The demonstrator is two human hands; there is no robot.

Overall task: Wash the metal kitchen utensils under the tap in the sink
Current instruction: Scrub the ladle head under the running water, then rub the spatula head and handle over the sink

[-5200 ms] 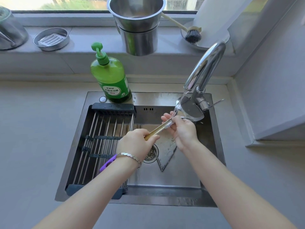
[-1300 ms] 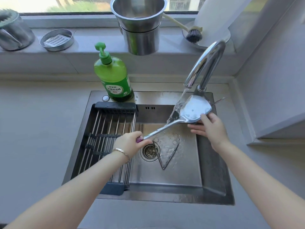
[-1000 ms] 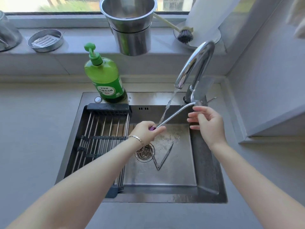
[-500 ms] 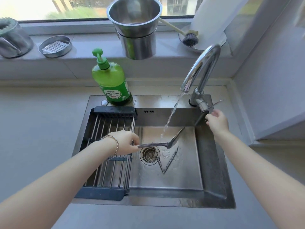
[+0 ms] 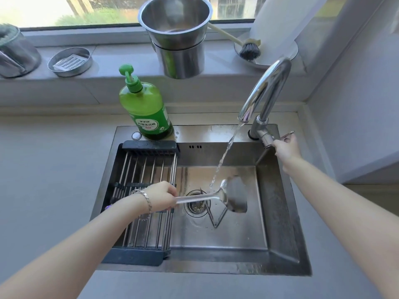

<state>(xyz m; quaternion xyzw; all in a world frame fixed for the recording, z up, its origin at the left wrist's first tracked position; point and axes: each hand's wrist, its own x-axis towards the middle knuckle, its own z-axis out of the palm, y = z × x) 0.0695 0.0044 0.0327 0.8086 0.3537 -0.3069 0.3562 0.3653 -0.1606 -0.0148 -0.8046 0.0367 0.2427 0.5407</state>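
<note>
My left hand grips the handle of a metal spatula and holds it low in the steel sink, its blade over the basin floor right of the drain. Water runs from the curved tap and falls beside the blade's left edge. My right hand grips the tap lever at the sink's back right corner. A V-shaped metal utensil lies on the basin floor.
A black roll-up drying rack covers the sink's left part. A green soap bottle stands on the back rim. On the window ledge are stacked steel pots, a dish brush, a round tin and a container.
The spatula came down from under the spout to low in the basin, its blade now turned flat. My right hand left the blade and took the tap lever.
</note>
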